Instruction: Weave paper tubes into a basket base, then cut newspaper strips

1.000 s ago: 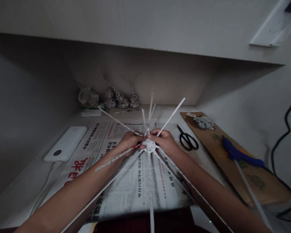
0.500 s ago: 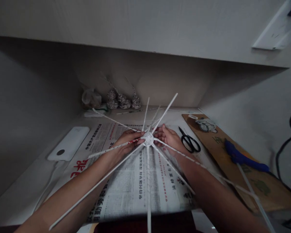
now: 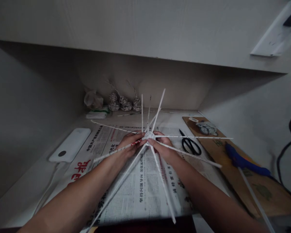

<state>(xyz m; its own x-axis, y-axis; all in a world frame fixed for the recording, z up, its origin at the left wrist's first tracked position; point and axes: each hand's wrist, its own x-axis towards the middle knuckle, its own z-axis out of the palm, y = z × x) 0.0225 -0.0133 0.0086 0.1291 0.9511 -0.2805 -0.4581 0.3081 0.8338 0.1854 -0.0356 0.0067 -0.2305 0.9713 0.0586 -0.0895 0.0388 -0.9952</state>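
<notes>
Left hand (image 3: pixel 131 142) and right hand (image 3: pixel 163 145) both pinched a knobbly round hub (image 3: pixel 149 136), skinny papery spokes (image 3: pixel 208 138) poking out everywhere. Newspaper (image 3: pixel 133 197) underneath said "坚持问题导向".

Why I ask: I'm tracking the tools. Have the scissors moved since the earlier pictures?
No. The scissors keep their place beside the brown cardboard; both slid slightly down the frame together, as the camera moved.
</notes>
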